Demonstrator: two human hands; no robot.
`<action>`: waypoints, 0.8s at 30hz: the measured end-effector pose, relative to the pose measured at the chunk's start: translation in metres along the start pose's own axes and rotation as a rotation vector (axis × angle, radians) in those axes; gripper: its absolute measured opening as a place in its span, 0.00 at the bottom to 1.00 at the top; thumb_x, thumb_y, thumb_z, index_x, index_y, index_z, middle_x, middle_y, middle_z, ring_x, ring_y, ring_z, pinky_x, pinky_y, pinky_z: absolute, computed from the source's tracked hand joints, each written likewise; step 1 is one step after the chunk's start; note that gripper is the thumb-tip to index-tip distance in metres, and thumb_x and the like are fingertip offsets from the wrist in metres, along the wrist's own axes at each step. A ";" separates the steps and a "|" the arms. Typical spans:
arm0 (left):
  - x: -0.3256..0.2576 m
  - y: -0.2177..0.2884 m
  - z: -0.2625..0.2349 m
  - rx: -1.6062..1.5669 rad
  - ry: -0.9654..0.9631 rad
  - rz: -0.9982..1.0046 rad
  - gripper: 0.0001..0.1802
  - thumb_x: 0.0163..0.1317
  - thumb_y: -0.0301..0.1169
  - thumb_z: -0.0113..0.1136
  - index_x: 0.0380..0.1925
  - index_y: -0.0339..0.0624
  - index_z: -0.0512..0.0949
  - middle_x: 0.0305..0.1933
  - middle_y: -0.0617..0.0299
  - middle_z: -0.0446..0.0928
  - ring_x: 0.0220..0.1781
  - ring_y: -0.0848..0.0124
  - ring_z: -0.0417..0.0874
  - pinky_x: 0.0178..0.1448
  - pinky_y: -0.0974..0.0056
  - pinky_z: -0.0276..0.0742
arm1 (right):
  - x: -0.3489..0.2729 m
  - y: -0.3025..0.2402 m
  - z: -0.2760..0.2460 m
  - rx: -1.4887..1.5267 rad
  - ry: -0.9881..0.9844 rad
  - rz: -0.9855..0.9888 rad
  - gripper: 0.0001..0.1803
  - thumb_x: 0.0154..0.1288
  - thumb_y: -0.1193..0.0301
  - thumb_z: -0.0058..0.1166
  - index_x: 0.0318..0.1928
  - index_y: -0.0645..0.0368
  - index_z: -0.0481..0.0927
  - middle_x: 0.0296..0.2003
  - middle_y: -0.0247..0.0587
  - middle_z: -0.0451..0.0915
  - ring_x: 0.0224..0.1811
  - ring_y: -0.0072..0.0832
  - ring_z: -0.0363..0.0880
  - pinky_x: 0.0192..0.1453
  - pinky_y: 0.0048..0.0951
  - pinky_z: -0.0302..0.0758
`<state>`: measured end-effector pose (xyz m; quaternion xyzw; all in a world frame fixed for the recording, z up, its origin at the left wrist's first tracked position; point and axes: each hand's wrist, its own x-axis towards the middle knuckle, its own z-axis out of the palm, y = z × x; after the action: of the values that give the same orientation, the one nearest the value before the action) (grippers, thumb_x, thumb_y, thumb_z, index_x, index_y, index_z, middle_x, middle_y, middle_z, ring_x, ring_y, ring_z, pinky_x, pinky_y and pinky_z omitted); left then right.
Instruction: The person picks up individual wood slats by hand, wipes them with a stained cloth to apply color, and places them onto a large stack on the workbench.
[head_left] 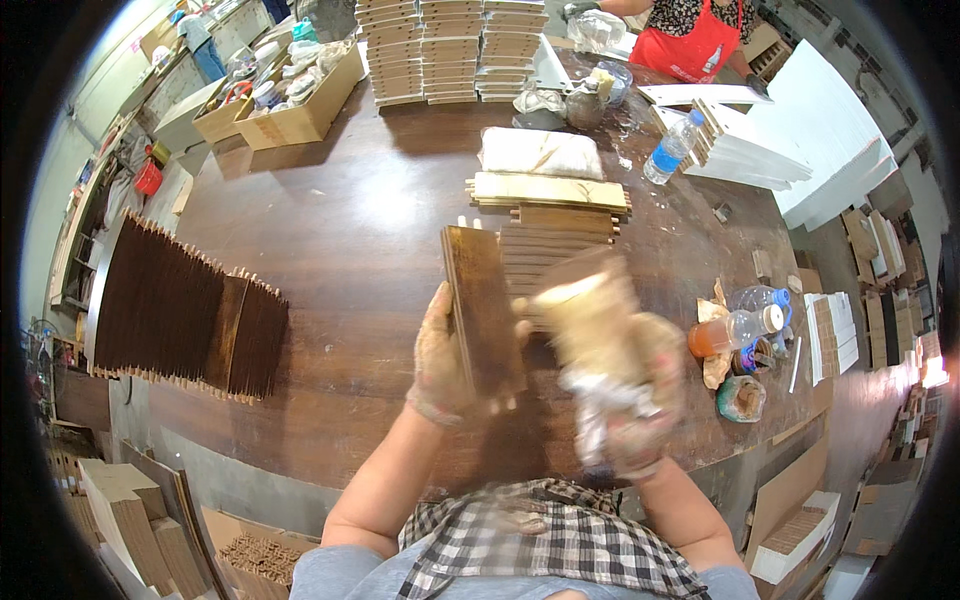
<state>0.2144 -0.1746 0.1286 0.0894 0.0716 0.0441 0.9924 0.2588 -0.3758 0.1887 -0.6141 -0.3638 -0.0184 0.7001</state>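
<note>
On the left of the table (350,270) stands 1 row of dark boards (165,305), too many to count. Behind it sit 2 cardboard boxes (305,112), then 3 stacks (448,55) of boards at the far edge. The gloved left hand (436,362) grips 1 dark board (485,310) by its sides, tilted above the table's near middle; whether a 2nd lies beneath I cannot tell. The gloved right hand (650,395) holds 1 pale bundle (590,312), blurred, just beside the board. Farther right are 1 water bottle (672,152) and 1 bottle of orange liquid (735,332).
</note>
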 end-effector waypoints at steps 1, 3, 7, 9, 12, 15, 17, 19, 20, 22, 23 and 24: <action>0.000 0.006 -0.002 0.034 0.023 0.031 0.31 0.75 0.53 0.42 0.61 0.35 0.69 0.55 0.44 0.78 0.50 0.54 0.85 0.51 0.54 0.87 | -0.001 0.007 -0.013 0.055 0.139 0.054 0.29 0.64 0.68 0.64 0.62 0.63 0.70 0.57 0.47 0.69 0.62 0.38 0.73 0.61 0.36 0.77; -0.010 0.010 0.011 0.008 0.082 0.124 0.25 0.74 0.45 0.50 0.60 0.35 0.70 0.52 0.43 0.79 0.47 0.56 0.86 0.46 0.56 0.89 | -0.012 0.029 -0.047 -0.349 0.203 0.067 0.32 0.67 0.63 0.62 0.66 0.63 0.67 0.61 0.43 0.71 0.57 0.33 0.76 0.58 0.32 0.78; -0.016 0.020 -0.040 -0.096 0.066 0.090 0.20 0.71 0.37 0.57 0.56 0.34 0.72 0.50 0.42 0.79 0.47 0.57 0.85 0.47 0.58 0.89 | -0.030 0.033 -0.063 -0.321 0.246 0.145 0.32 0.67 0.63 0.62 0.66 0.64 0.67 0.61 0.44 0.71 0.58 0.34 0.76 0.59 0.33 0.79; -0.018 0.017 -0.039 -0.147 -0.005 0.052 0.22 0.70 0.39 0.58 0.55 0.34 0.73 0.52 0.41 0.78 0.51 0.54 0.84 0.50 0.55 0.88 | -0.030 0.028 -0.061 -0.281 0.242 0.150 0.31 0.66 0.64 0.63 0.65 0.64 0.69 0.60 0.45 0.72 0.59 0.35 0.75 0.61 0.34 0.75; -0.015 0.010 -0.019 -0.151 0.018 0.080 0.29 0.69 0.48 0.56 0.57 0.33 0.72 0.53 0.40 0.78 0.54 0.47 0.82 0.55 0.44 0.84 | -0.025 0.019 -0.048 -0.322 0.136 0.095 0.33 0.64 0.57 0.63 0.63 0.64 0.74 0.57 0.48 0.73 0.59 0.38 0.73 0.65 0.38 0.69; -0.011 0.006 -0.001 -0.135 -0.045 0.155 0.38 0.71 0.59 0.44 0.61 0.33 0.68 0.56 0.36 0.75 0.53 0.44 0.82 0.55 0.45 0.83 | -0.023 0.008 -0.054 -0.512 -0.141 -0.055 0.29 0.64 0.52 0.59 0.60 0.54 0.79 0.55 0.48 0.74 0.57 0.41 0.74 0.62 0.41 0.70; -0.012 0.011 -0.004 -0.033 -0.083 0.229 0.40 0.71 0.62 0.40 0.62 0.33 0.67 0.55 0.38 0.75 0.53 0.48 0.82 0.54 0.49 0.83 | -0.030 0.009 -0.060 -0.505 -0.201 -0.030 0.28 0.59 0.56 0.62 0.59 0.52 0.79 0.55 0.48 0.74 0.55 0.43 0.76 0.58 0.41 0.75; -0.011 0.012 0.005 0.015 0.005 0.228 0.40 0.72 0.62 0.40 0.64 0.35 0.65 0.55 0.46 0.74 0.45 0.53 0.81 0.44 0.52 0.86 | -0.032 0.011 -0.061 -0.504 -0.226 -0.017 0.27 0.57 0.60 0.63 0.58 0.53 0.80 0.55 0.48 0.74 0.54 0.43 0.78 0.56 0.41 0.77; -0.011 0.013 0.004 0.055 0.039 0.245 0.41 0.71 0.63 0.40 0.63 0.34 0.66 0.54 0.46 0.74 0.44 0.54 0.81 0.45 0.53 0.86 | -0.033 0.009 -0.057 -0.405 -0.219 -0.011 0.24 0.54 0.67 0.65 0.54 0.53 0.82 0.55 0.47 0.75 0.53 0.43 0.80 0.54 0.39 0.79; -0.009 0.011 0.006 0.115 0.063 0.247 0.42 0.71 0.64 0.40 0.63 0.34 0.66 0.52 0.47 0.75 0.43 0.57 0.82 0.46 0.53 0.85 | -0.025 0.000 -0.048 -0.470 -0.341 -0.043 0.23 0.53 0.68 0.65 0.53 0.52 0.83 0.54 0.46 0.77 0.52 0.41 0.81 0.54 0.38 0.80; -0.010 0.010 0.011 0.134 0.056 0.237 0.42 0.70 0.64 0.40 0.62 0.34 0.66 0.51 0.47 0.76 0.42 0.58 0.82 0.46 0.54 0.85 | -0.021 -0.002 -0.043 -0.502 -0.402 -0.059 0.23 0.52 0.69 0.66 0.52 0.51 0.83 0.54 0.45 0.77 0.51 0.41 0.82 0.54 0.37 0.80; -0.011 0.009 0.016 0.154 0.047 0.228 0.43 0.70 0.65 0.40 0.62 0.34 0.67 0.50 0.47 0.77 0.41 0.59 0.82 0.47 0.54 0.85 | -0.016 -0.002 -0.032 -0.551 -0.405 -0.147 0.22 0.51 0.67 0.67 0.50 0.48 0.83 0.53 0.45 0.79 0.49 0.40 0.83 0.51 0.36 0.82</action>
<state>0.2050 -0.1698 0.1473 0.1720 0.0874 0.1530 0.9692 0.2610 -0.4111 0.1826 -0.7434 -0.5199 -0.0440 0.4185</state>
